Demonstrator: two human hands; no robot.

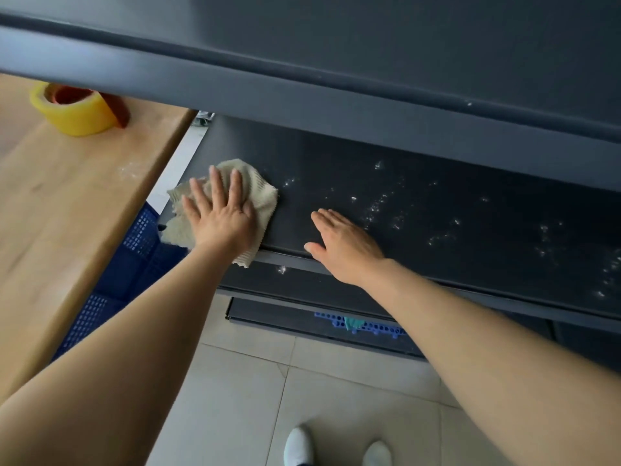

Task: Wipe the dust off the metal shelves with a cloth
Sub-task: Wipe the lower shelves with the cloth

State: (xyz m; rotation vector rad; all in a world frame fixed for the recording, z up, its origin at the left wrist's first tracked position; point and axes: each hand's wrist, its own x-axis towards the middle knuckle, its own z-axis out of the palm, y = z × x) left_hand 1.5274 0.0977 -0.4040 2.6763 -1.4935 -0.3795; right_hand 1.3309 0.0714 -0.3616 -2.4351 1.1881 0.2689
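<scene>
Furthest to the left of the hands, a roll of yellow tape point(79, 111) is seen standing on a wooden tabletop point(67, 203), and a blue perforated crate point(134, 250) is tucked below that table's edge.

The left hand point(220, 218) is laid flat with fingers spread on a beige ribbed cloth point(258, 200), which is pressed against the left end of the dark grey metal shelf point(453, 183). The cloth is crumpled and soft, and part of it is draped over the shelf's front lip beneath the wrist.

To the right of the cloth, the right hand point(342, 245) is rested palm down on the front edge, fingers together, nothing being held.

White dust specks point(379, 205) are scattered to the right of both hands, along the shelf's long axis. The left hand alone is on the cloth, though the right hand is nearer the dust, so a rightward sweep is judged to be called for, and the bracing hand would lie in its path.

The shelf surface is smooth and matte; another shelf point(336, 62) overhangs above.
</scene>
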